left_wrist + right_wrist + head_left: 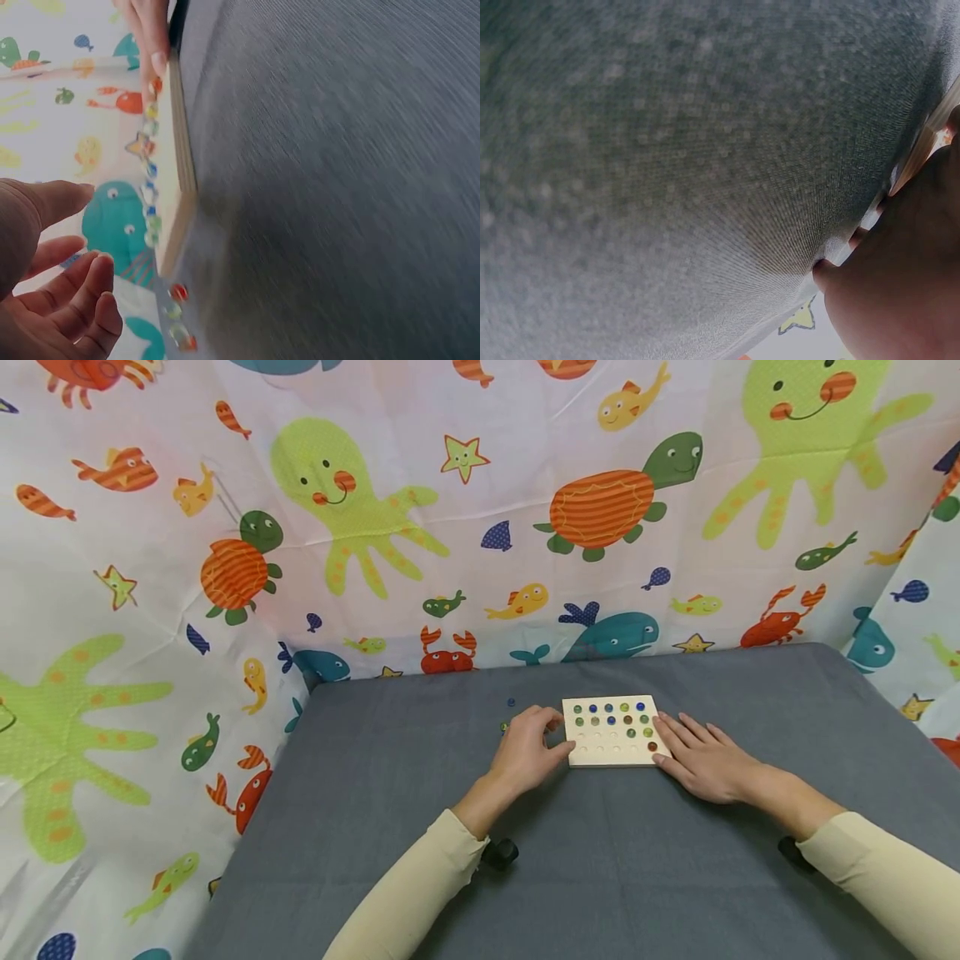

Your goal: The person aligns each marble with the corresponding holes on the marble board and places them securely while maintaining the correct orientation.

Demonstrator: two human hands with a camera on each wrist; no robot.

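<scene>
A pale wooden board [609, 760] with rows of round holes lies on the cloth, with coloured glass marbles [611, 721] in its far rows and right side. Several near-left holes hold none. My left hand [525, 750] is at the board's left edge with bent fingers; in the left wrist view its thumb and fingers stand apart with nothing between them. My right hand [701, 760] rests with extended fingers against the board's right edge. Loose marbles [178, 292] lie on the cloth beyond the board's left end, partly hidden by my left hand in the head view.
A grey cloth [390, 793] covers the table. Behind and to the left hangs a white curtain [420, 410] printed with sea animals, which meets the table's far edge. One loose blue marble [512, 702] lies left of the board's far corner. Dark wrist cameras sit under both sleeves.
</scene>
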